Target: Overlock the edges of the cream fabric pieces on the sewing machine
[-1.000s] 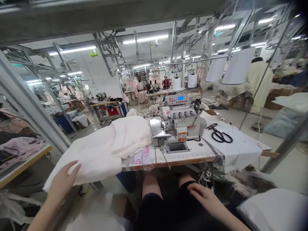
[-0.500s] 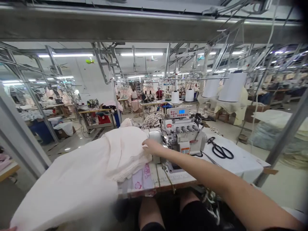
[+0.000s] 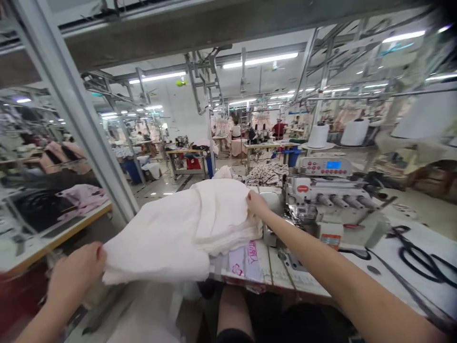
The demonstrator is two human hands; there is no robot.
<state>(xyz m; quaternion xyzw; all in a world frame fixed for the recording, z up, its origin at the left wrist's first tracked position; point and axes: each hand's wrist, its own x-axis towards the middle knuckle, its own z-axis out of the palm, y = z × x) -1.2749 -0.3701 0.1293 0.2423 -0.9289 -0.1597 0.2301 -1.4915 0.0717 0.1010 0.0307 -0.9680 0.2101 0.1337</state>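
Over on the left, a shelf with a yellow wooden edge (image 3: 60, 233) holds pink garments (image 3: 82, 197), and just right of it the person's left hand (image 3: 76, 269) comes in low from the bottom corner, its fingers curled closed around the near corner of a heap of pale pink fabric (image 3: 178, 233). That heap sits at the left end of the sewing table (image 3: 307, 281), its folded layers stacked up and spilling over the table's near edge, its far end just beside the machine. The right arm stretches out long and nearly straight across the table, and the right hand (image 3: 257, 204) rests on the top of the stack with its fingers pinched together on the folded edge. From here, the fabric looks gathered and folded, while none of it appears to be under the needle of the overlock sewing machine (image 3: 328, 190) (the area around the foot is partly hidden, so I can't be sure). Further right, a pair of black-handled shears (image 3: 417, 255) lies on a white sheet, well apart from both hands.
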